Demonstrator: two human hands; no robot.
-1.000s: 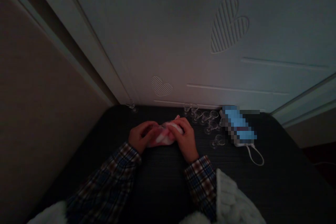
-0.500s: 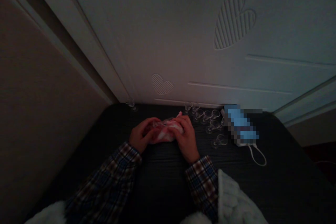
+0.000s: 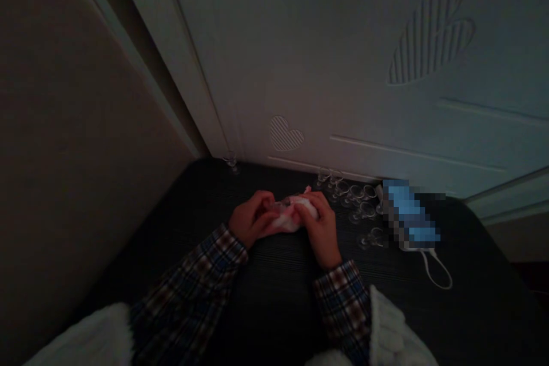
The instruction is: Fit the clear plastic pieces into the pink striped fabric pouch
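Note:
A crumpled pink-and-white cloth point(image 3: 288, 221) is between my two hands, just above or on the dark tabletop. My right hand point(image 3: 321, 227) is closed around its right part, thumb pressed on top. My left hand point(image 3: 254, 219) has its fingers curled together at the cloth's left end. Something clear and glassy point(image 3: 281, 205) shows between the hands against the cloth; it looks like a small cup, but dimness and fingers hide most of it. Right of my hands stand several small clear stemmed cups point(image 3: 355, 194), one of them nearer point(image 3: 371, 237).
Another small clear cup point(image 3: 231, 161) stands alone at the back left of the dark table point(image 3: 274, 291). A phone point(image 3: 409, 214) with a white cable point(image 3: 444, 283) is at the right. Behind rises a white panel point(image 3: 300, 57) with heart reliefs; a wall point(image 3: 86, 154) is left.
The view has swung left, so everything sits further right. My left fingers have drawn together more tightly at the clear item, and more white of the cloth shows by my right hand.

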